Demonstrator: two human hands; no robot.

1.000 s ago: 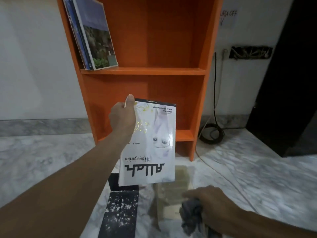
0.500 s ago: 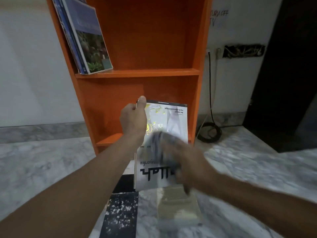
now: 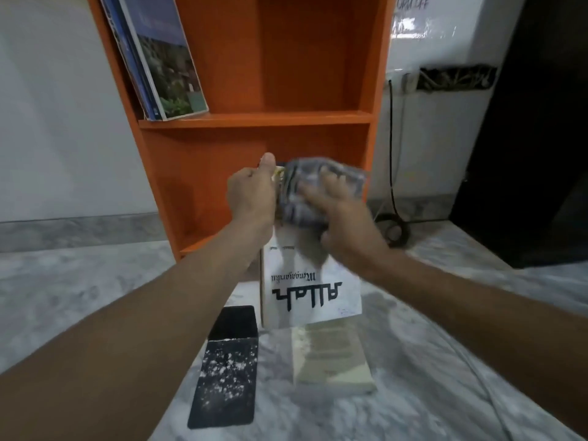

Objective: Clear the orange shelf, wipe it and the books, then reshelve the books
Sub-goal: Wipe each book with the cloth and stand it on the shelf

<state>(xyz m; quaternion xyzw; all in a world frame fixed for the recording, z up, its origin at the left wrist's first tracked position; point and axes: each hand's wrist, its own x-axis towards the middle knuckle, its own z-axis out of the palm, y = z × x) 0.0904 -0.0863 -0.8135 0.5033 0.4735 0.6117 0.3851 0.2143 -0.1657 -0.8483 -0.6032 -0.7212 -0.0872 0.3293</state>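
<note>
We are holding white book (image 3: 311,294) upright before orange shelf (image 3: 254,120), left hand (image 3: 251,195) clamping its top corner so cover is facing us. Right hand (image 3: 345,224) is pressing grey cloth (image 3: 304,183) onto cover, fingers seemingly spread flat, though blurred. Black book (image 3: 226,367) and pale book (image 3: 332,358) are lying on floor (image 3: 79,297) below.

Just the one view, folks. We're looking out of a wide-angle cam worn on the head, facing forward and tipped down at the orange shelf (image 3: 254,120), which sits close at 12 o'clock. Our forearms (image 3: 133,338) enter from 8 and 4 o'clock; the left hand (image 3: 251,195) and right hand (image 3: 345,227) meet dead centre on the white book (image 3: 313,297), very near the lens. The marble floor (image 3: 63,297) fills 6 o'clock.
</note>
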